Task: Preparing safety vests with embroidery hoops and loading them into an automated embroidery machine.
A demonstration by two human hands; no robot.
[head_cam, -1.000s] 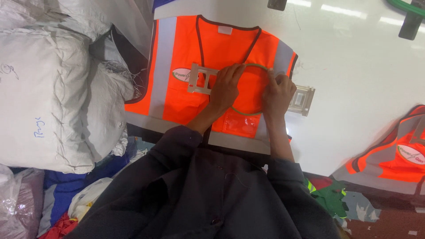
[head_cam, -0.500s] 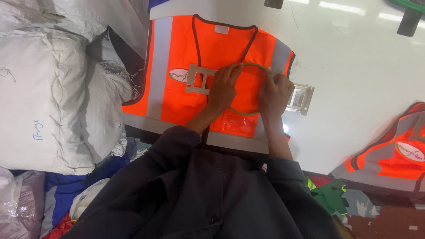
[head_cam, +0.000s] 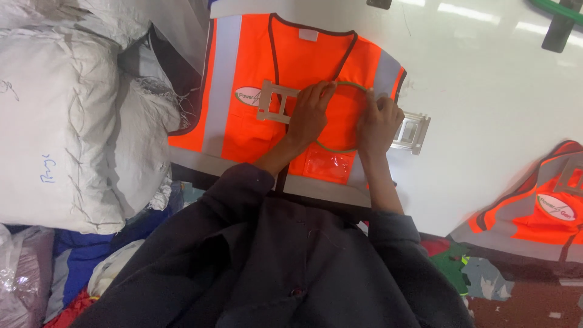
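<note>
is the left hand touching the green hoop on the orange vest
Touching. The head view shows the left hand pressed flat on the orange vest, fingertips lying on the green hoop at its top arc.

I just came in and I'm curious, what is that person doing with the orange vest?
A person in a dark jacket leans over a white table where an orange vest with grey stripes lies flat. Both the left hand and right hand press a thin green hoop with flat grey frame pieces onto it. White sacks sit alongside.
</note>
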